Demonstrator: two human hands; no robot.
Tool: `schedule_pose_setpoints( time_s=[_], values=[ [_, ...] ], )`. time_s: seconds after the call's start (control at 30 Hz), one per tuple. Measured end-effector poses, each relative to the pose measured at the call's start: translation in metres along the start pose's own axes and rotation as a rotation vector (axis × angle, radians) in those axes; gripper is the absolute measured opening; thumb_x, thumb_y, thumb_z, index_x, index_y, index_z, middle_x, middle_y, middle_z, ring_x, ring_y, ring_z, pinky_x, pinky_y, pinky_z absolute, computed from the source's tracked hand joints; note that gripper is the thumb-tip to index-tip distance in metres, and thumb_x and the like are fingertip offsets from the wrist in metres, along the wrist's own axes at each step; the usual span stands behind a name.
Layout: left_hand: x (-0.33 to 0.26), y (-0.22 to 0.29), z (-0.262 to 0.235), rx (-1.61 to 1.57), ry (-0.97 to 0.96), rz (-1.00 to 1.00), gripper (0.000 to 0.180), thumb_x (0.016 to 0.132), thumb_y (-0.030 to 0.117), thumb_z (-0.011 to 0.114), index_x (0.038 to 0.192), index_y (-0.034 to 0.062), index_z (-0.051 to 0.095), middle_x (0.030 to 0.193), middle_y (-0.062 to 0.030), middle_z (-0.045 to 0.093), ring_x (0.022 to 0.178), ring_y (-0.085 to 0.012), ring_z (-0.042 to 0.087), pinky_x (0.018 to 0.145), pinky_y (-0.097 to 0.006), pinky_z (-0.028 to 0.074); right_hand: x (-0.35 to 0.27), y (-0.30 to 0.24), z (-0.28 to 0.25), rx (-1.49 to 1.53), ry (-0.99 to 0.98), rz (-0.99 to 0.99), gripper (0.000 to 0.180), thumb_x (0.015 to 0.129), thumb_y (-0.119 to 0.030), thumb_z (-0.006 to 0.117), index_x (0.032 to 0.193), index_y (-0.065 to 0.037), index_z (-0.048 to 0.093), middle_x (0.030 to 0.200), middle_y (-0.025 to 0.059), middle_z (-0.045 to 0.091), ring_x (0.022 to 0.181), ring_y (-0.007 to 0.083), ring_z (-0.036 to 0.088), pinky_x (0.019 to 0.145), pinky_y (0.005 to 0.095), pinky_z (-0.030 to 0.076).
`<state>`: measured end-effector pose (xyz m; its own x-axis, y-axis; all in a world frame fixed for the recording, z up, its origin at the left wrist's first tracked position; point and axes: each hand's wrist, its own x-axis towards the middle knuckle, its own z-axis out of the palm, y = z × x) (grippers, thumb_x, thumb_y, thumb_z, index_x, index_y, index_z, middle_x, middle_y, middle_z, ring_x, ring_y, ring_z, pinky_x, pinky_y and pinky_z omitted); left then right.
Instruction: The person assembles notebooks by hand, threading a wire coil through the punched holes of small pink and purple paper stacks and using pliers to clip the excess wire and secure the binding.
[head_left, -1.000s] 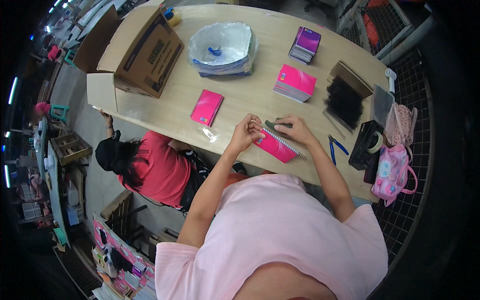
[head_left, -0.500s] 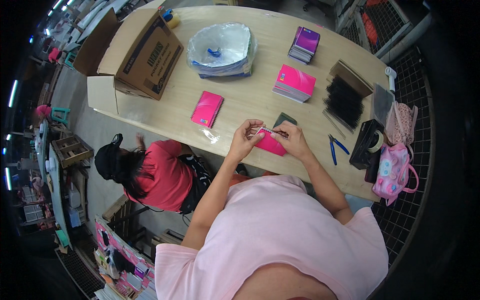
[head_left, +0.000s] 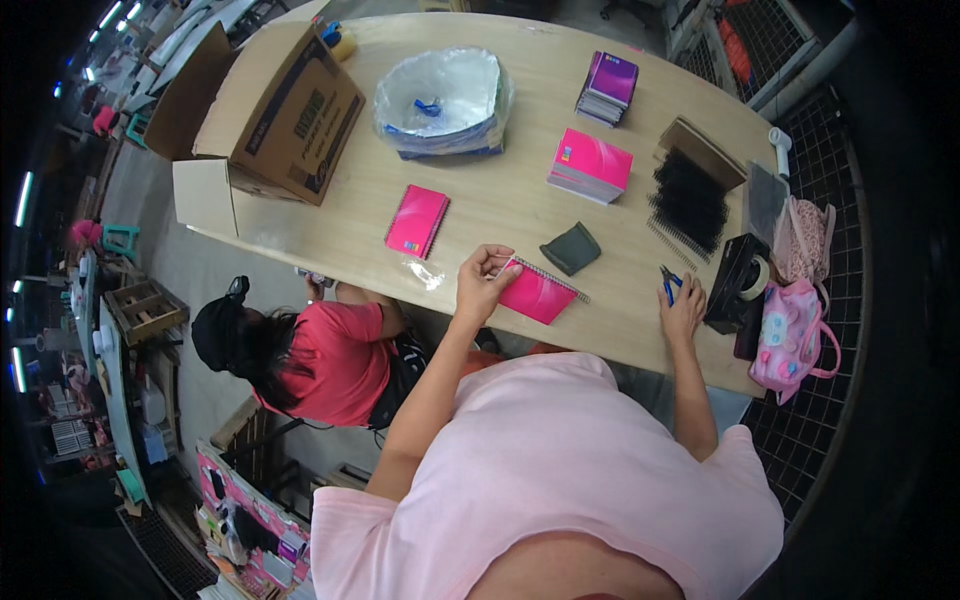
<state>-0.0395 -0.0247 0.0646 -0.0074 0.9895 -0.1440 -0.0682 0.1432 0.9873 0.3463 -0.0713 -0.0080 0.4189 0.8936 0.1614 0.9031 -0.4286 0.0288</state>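
My left hand (head_left: 484, 284) pinches the left end of a pink pocket notebook (head_left: 541, 295) near the table's front edge. A wire spiral (head_left: 556, 279) runs along the notebook's far edge and sticks out past its right end. Further right, my right hand (head_left: 683, 312) is closed around the blue handles of a pair of pliers (head_left: 668, 284), which lies at the tabletop with its jaws pointing away from me. Just beyond the notebook rests a dark green-grey pad (head_left: 571, 248). To the left lies another pink spiral notebook (head_left: 417, 221).
Pink notebooks (head_left: 590, 165) and purple notebooks (head_left: 607, 88) stand stacked at the back. Black spiral wires (head_left: 688, 203) lie right, near a tape dispenser (head_left: 738, 283) and pink bag (head_left: 788, 340). A plastic-lined bin (head_left: 443, 105) and carton (head_left: 285, 110) stand left; a person (head_left: 320, 350) sits beside the table.
My right hand has left the notebook and moved right onto the pliers. The left hand still holds the notebook, and the dark pad is now uncovered. The seated person's arm has shifted.
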Motion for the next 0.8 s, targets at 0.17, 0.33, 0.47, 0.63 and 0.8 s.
schedule_pose_setpoints(
  time_s=[0.17,0.33,0.47,0.63,0.8],
  values=[
    [-0.003,0.002,0.001,-0.042,0.001,-0.047,0.032,0.083,0.000,0.074,0.112,0.0006,0.060,0.083,-0.0032,0.069,0.067,-0.0052,0.060,0.058,-0.019,0.048,-0.010,-0.003,0.009,0.380,0.148,-0.197,0.048,0.087,-0.029,0.069,0.128,-0.007,0.059,0.116,0.0148,0.057,0.112,0.0345,0.055,0.097,0.0474,0.042],
    [-0.005,0.008,0.002,0.007,-0.047,-0.155,0.034,0.083,-0.002,0.074,0.114,0.0002,0.059,0.084,-0.0054,0.070,0.070,-0.0068,0.062,0.063,-0.020,0.051,0.000,-0.100,-0.075,0.960,-0.069,-0.508,0.039,0.080,-0.020,0.076,0.115,-0.008,0.068,0.101,0.0141,0.062,0.095,0.0315,0.061,0.078,0.0376,0.052],
    [-0.002,0.008,0.000,-0.019,-0.069,-0.191,0.037,0.083,-0.001,0.075,0.116,-0.0002,0.058,0.084,-0.0057,0.070,0.070,-0.0066,0.062,0.063,-0.020,0.051,0.023,-0.153,-0.141,0.769,-0.050,-0.922,0.046,0.074,-0.023,0.080,0.117,-0.013,0.068,0.103,0.0076,0.064,0.099,0.0256,0.060,0.099,0.0462,0.043],
    [-0.001,0.010,-0.011,-0.072,-0.104,-0.188,0.041,0.083,0.001,0.075,0.120,-0.0012,0.056,0.085,-0.0067,0.071,0.072,-0.0088,0.066,0.064,-0.020,0.051,0.038,-0.178,-0.154,0.624,0.043,-1.222,0.049,0.069,-0.027,0.081,0.116,-0.019,0.068,0.106,0.0006,0.065,0.103,0.0198,0.059,0.111,0.0543,0.028],
    [-0.005,0.020,-0.017,-0.093,-0.098,-0.210,0.041,0.083,0.001,0.075,0.119,-0.0009,0.057,0.084,-0.0065,0.071,0.069,-0.0076,0.064,0.061,-0.019,0.049,0.042,-0.189,-0.156,0.570,0.105,-1.342,0.051,0.069,-0.029,0.081,0.118,-0.020,0.067,0.107,-0.0012,0.064,0.105,0.0186,0.058,0.110,0.0532,0.030]
  ],
)
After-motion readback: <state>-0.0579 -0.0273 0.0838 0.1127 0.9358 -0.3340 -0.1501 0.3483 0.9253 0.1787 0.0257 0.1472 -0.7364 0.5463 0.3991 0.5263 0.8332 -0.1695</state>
